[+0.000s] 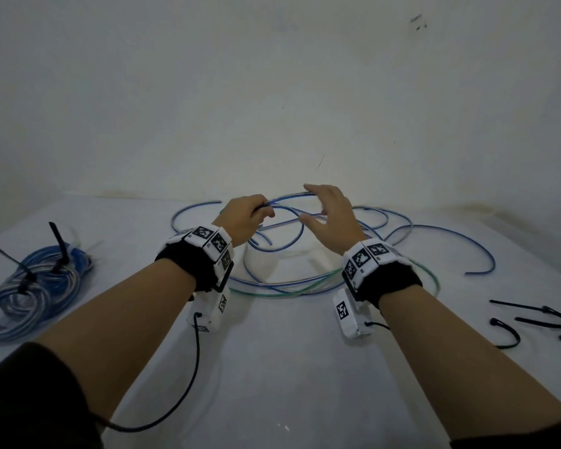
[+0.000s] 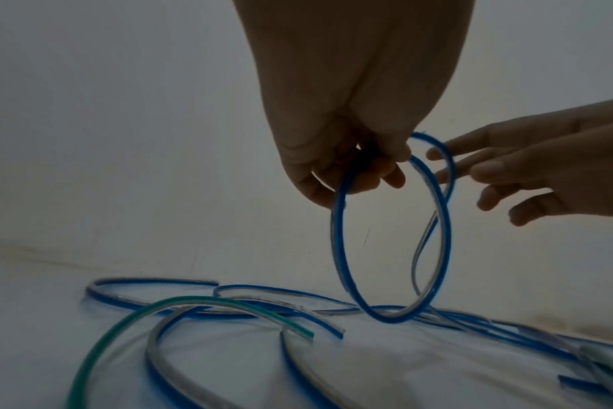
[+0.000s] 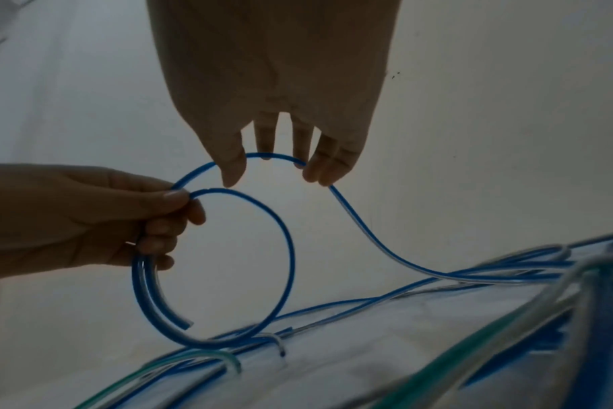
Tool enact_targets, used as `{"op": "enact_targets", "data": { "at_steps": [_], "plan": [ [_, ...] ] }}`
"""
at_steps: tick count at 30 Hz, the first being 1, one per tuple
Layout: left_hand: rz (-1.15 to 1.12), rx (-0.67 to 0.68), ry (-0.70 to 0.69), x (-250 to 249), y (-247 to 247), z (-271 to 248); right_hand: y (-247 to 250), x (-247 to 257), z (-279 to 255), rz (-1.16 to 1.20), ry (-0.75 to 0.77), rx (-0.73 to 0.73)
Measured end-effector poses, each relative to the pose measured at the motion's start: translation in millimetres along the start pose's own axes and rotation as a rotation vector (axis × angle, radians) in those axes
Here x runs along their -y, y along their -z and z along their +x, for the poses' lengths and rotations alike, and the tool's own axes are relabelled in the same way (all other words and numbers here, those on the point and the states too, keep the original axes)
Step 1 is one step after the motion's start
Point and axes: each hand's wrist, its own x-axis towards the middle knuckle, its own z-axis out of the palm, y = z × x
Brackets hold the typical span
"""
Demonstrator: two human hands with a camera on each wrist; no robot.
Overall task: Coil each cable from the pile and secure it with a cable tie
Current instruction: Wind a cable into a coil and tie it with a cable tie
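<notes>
Blue cable (image 3: 291, 249), clear-walled with a blue stripe, stands as one raised loop above the white table (image 1: 289, 367), its lowest curve among the loose pile (image 1: 353, 228) of blue tubing and one green cable (image 2: 179, 303) spread across the far middle of the table. The left hand (image 1: 243, 220) has thumb and curled fingers closed round the loop where its strands meet, with the cut end hanging just below the grip. The right hand (image 1: 329, 218) stays spread, fingers (image 3: 265, 138) nearly straight, their tips resting on the next arc of the same cable without closing on it. From there the cable drops rightward into the pile, which reaches close to the wall at the table's back edge. Bare table lies between the pile and the person. Far left, near that edge, sit finished coils (image 1: 36, 286) bound with black ties. Far right lie three loose black cable ties (image 1: 531, 320). Both wrists carry bands printed with black-and-white square markers; no readable writing shows.
</notes>
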Motion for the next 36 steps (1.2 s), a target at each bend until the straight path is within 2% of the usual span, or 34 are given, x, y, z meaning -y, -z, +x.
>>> {"op": "enact_targets", "data": {
  "at_steps": [5, 7, 10, 12, 14, 18, 20, 25, 28, 30, 33, 36],
  "plan": [
    [-0.144, -0.031, -0.007, -6, 4, -6, -12, 14, 6, -0.105, 0.037, -0.09],
    [-0.273, -0.013, 0.038, -7, 7, -10, -14, 16, 9, -0.108, 0.003, -0.114],
    [-0.397, 0.015, 0.108, -9, 14, -16, -22, 19, 10, -0.074, -0.039, -0.07],
    [-0.452, 0.043, 0.145, -11, 20, -18, -27, 22, 10, -0.083, -0.004, -0.045],
    [-0.599, 0.098, 0.18, -13, 25, -19, -30, 31, 10, -0.099, 0.041, -0.085],
    [-0.772, 0.126, 0.192, -14, 32, -26, -28, 47, 14, 0.089, 0.096, -0.157],
    [-0.8, 0.149, 0.191, -11, 35, -31, -28, 49, 16, 0.159, 0.09, -0.168],
    [-0.875, 0.234, 0.203, -5, 41, -41, -27, 51, 18, 0.264, -0.04, -0.177],
    [-0.946, 0.206, 0.194, -4, 45, -43, -24, 47, 21, 0.372, -0.197, -0.192],
    [-0.936, 0.15, 0.178, -3, 48, -42, -23, 45, 22, 0.317, -0.23, -0.121],
    [-0.851, 0.075, 0.148, -4, 51, -38, -26, 48, 20, 0.296, -0.189, -0.023],
    [-0.81, 0.06, 0.147, -6, 55, -36, -28, 54, 21, 0.291, -0.002, -0.131]
  ]
}}
